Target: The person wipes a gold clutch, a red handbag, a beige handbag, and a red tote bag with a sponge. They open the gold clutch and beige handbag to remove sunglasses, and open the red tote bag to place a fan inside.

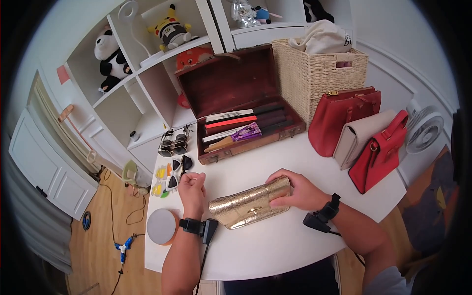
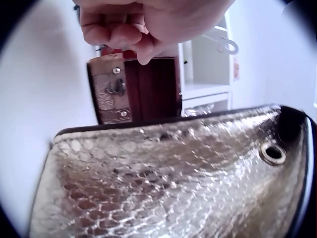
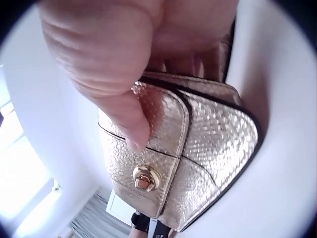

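Observation:
A gold clutch bag (image 1: 250, 203) with a snakeskin-like texture is held tilted above the white table. My right hand (image 1: 300, 191) grips its right end, the thumb lying across the front flap. Below that thumb, in the right wrist view, sits a gold turn-lock clasp (image 3: 146, 178). My left hand (image 1: 191, 192) is raised just past the clutch's left end, its fingers curled and nothing visible in them. In the left wrist view the clutch's side (image 2: 163, 178), with a metal eyelet (image 2: 273, 152), fills the lower part, below the curled fingers (image 2: 124, 35).
An open brown case (image 1: 236, 83) with folded fans stands at the back. Several sunglasses (image 1: 173, 143) lie left, near a round grey-topped container (image 1: 162, 226). On the right stand a red handbag (image 1: 324, 123), a beige bag (image 1: 356, 137), another red bag (image 1: 376, 160) and a woven basket (image 1: 317, 73).

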`<action>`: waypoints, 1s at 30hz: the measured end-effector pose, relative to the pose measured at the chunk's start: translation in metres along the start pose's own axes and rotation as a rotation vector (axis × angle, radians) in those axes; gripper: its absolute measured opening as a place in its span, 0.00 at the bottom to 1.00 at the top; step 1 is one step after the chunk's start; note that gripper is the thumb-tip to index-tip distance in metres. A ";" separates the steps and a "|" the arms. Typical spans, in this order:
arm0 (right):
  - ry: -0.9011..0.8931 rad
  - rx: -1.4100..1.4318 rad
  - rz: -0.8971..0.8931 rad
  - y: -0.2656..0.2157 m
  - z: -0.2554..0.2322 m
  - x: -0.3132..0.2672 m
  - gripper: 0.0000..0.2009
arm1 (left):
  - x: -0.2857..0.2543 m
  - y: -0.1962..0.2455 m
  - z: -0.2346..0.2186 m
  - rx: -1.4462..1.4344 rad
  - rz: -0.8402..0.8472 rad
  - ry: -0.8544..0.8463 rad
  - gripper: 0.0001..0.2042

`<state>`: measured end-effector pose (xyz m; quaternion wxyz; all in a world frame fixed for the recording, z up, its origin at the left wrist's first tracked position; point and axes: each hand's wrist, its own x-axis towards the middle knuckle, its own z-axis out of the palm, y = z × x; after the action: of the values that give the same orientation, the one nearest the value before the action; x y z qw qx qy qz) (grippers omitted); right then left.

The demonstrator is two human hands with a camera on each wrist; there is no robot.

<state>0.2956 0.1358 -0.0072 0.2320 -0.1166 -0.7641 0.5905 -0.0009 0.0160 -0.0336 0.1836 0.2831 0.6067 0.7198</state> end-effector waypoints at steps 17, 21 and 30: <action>0.635 -0.185 0.201 -0.036 -0.102 -0.277 0.29 | 0.000 -0.020 0.008 -0.218 -0.211 -0.195 0.20; 0.962 -0.109 0.151 -0.026 -0.153 -0.374 0.30 | -0.001 -0.011 0.008 -0.275 -0.264 -0.195 0.25; 1.340 -0.093 0.077 -0.033 -0.172 -0.428 0.22 | 0.015 -0.005 -0.024 -0.641 -0.312 -0.508 0.33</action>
<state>0.7536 0.0788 -0.0346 0.6297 -0.4949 -0.4749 0.3648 -0.0283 0.0078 -0.0381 0.5121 0.2848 0.3237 0.7428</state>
